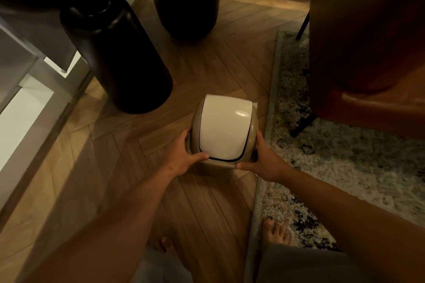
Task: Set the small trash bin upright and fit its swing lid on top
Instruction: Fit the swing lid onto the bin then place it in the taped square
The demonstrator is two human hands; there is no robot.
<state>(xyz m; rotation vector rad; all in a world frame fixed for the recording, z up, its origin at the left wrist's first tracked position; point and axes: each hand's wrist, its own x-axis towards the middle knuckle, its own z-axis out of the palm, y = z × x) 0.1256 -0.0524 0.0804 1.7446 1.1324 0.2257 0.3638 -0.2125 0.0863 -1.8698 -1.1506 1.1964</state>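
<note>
Your left hand [181, 156] and right hand [264, 158] clamp opposite sides of the beige lid frame [251, 126] of the swing lid [220, 128], over wood floor [138, 145] beside the rug's edge [273, 89]. Bin body hidden. Judged light, smooth plastic; grip the frame, since the flap pivots.

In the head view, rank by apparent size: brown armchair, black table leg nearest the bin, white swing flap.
1. brown armchair
2. black table leg
3. white swing flap
The armchair is cropped, so its full size is unsure.
</note>
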